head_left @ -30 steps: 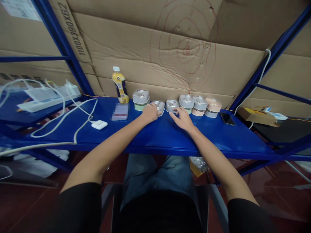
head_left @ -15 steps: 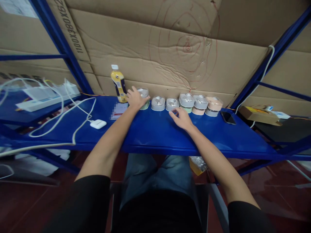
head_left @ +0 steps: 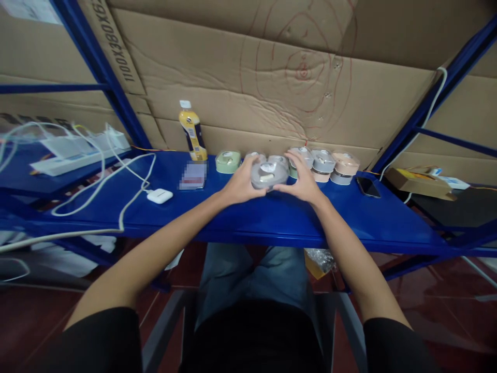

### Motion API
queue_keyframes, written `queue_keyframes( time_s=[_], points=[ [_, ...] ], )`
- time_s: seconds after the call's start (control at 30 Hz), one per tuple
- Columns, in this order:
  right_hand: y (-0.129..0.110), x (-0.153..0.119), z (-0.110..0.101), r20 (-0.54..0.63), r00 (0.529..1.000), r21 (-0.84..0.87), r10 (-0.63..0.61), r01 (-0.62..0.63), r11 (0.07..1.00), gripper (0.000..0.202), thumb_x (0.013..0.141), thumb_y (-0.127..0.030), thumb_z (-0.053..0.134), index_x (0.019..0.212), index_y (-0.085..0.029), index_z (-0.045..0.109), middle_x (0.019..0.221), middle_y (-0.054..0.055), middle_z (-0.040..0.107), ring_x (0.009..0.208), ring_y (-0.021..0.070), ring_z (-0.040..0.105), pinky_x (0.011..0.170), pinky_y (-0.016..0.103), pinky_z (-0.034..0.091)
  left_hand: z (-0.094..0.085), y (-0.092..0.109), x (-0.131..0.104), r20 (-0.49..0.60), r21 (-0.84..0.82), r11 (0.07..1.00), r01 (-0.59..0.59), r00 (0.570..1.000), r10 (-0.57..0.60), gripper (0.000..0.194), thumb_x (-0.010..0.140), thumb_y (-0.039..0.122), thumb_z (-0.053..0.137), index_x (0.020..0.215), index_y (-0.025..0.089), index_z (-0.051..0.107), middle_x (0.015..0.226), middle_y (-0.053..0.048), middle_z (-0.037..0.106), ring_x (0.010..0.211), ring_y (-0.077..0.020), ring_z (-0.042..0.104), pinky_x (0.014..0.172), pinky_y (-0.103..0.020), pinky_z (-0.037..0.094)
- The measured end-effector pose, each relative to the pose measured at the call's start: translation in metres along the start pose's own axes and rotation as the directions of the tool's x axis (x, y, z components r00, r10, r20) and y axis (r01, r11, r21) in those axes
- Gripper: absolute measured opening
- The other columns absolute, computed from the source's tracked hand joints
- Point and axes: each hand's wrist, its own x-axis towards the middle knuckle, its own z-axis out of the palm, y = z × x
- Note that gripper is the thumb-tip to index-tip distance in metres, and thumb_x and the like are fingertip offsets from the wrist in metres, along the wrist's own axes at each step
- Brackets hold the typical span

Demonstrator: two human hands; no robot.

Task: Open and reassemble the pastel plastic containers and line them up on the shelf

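Between my left hand (head_left: 244,184) and my right hand (head_left: 305,181) is a small rounded grey case (head_left: 268,175) with a clear lid and a pale item inside. It is held above the shelf, slightly blurred, with fingers closed around its two sides. Just behind it, partly hidden, sit other grey cases (head_left: 278,158). A single green case (head_left: 228,162) stands to the left of my left hand. Beyond my right hand are two-high stacks, including a grey case on a peach case (head_left: 321,177) and a peach case (head_left: 346,162) on a grey one.
A yellow drink bottle (head_left: 193,132) stands at the back left, with a phone-like flat item (head_left: 193,175) before it. A white earbud case (head_left: 159,196) and cables lie further left. Another phone (head_left: 368,187) lies right of the stacks on the blue shelf (head_left: 264,223). Cardboard (head_left: 202,67) walls the back.
The grey case on top of the green one has been lifted off and carried right, toward the middle. My right hand has come up to grip its other side.
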Motion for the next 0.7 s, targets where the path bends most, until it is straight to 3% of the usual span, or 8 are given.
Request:
queue_keyframes(
  time_s=[0.13,0.27,0.43,0.5,0.63,0.7],
  points=[
    [-0.001,-0.004,0.006,0.264,0.964,0.077,-0.010,-0.011,0.997,0.116,0.064,-0.073,0.096,0.160,-0.024,0.053,0.164,0.018,0.055,0.154,0.0430,0.051,0.129,0.063,0.041,0.015,0.003,-0.013,0.185,-0.156,0.987,0.026,0.983,0.004,0.114,0.067,0.049,0.092,0.161,0.019,0.036,0.154,-0.022,0.061,0.143,-0.0454,0.060,0.122,-0.059,0.048],
    [-0.005,-0.006,0.015,0.362,0.931,0.067,0.038,-0.067,0.995,0.099,0.066,-0.069,0.096,0.146,-0.019,0.067,0.144,0.018,0.071,0.132,0.0409,0.068,0.116,0.059,0.053,0.022,-0.005,-0.019,0.228,-0.202,0.978,0.048,0.974,-0.001,0.113,0.067,0.046,0.091,0.162,0.020,0.035,0.150,-0.020,0.066,0.141,-0.0438,0.063,0.122,-0.059,0.048],
    [0.006,-0.008,0.005,0.266,0.952,0.110,0.150,-0.185,0.977,0.084,0.073,-0.068,0.090,0.140,-0.022,0.069,0.132,0.013,0.076,0.115,0.0346,0.073,0.103,0.055,0.060,0.028,-0.013,-0.024,0.245,-0.144,0.988,0.059,0.969,-0.022,0.121,0.071,0.051,0.089,0.169,0.017,0.027,0.152,-0.022,0.063,0.141,-0.0428,0.063,0.121,-0.060,0.048],
    [0.019,-0.010,-0.005,0.208,0.951,0.129,0.231,-0.260,0.957,0.082,0.075,-0.070,0.087,0.140,-0.023,0.069,0.128,0.013,0.077,0.111,0.0340,0.073,0.101,0.055,0.061,0.027,-0.014,-0.025,0.255,-0.082,0.996,0.037,0.967,-0.015,0.114,0.077,0.051,0.085,0.170,0.017,0.030,0.152,-0.021,0.062,0.141,-0.0420,0.062,0.122,-0.059,0.048],
    [0.048,-0.017,-0.024,0.028,0.913,0.116,0.407,-0.407,0.906,0.085,0.075,-0.078,0.083,0.138,-0.023,0.069,0.129,0.015,0.076,0.117,0.0390,0.072,0.107,0.060,0.058,0.023,-0.010,-0.024,0.322,0.026,0.997,-0.073,0.945,0.061,0.064,0.092,0.050,0.071,0.147,0.018,0.069,0.154,-0.018,0.058,0.145,-0.0395,0.058,0.129,-0.056,0.043],
    [0.056,-0.019,-0.029,-0.025,0.890,0.102,0.455,-0.451,0.887,0.085,0.075,-0.080,0.081,0.138,-0.024,0.069,0.132,0.016,0.075,0.120,0.0415,0.071,0.109,0.064,0.056,0.022,-0.008,-0.024,0.332,0.058,0.994,-0.095,0.941,0.071,0.051,0.095,0.049,0.069,0.136,0.020,0.078,0.153,-0.017,0.057,0.146,-0.0388,0.057,0.130,-0.056,0.042]
  ],
)
